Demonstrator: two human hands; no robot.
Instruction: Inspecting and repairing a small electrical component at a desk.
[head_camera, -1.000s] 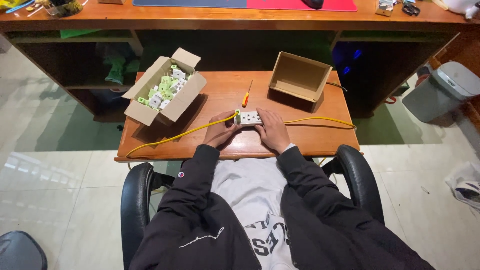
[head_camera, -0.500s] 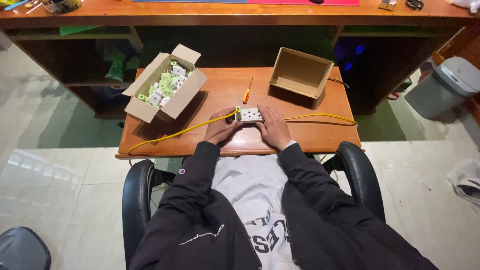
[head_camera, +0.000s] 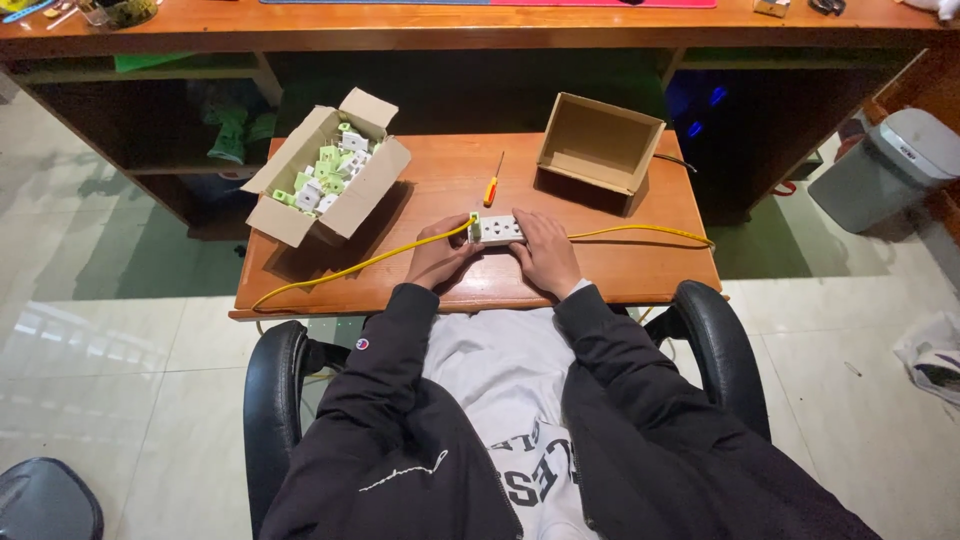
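A white socket block (head_camera: 497, 229) with a green edge lies on the small wooden table (head_camera: 610, 275), a yellow cable (head_camera: 350, 268) running from its left end. My left hand (head_camera: 438, 257) grips the block's left end where the cable meets it. My right hand (head_camera: 543, 252) lies flat over its right end. A second stretch of yellow cable (head_camera: 640, 230) trails off to the right edge of the table.
An open cardboard box (head_camera: 328, 180) of several white and green socket parts stands at the table's left. An empty cardboard box (head_camera: 598, 150) stands at the back right, an orange-handled screwdriver (head_camera: 493, 181) between them. A grey bin (head_camera: 885, 168) is right, a long desk (head_camera: 470, 25) beyond.
Both hands stay on the socket block, with only slight shifts of the fingers. The view has tipped a little; nothing else on the table has moved.
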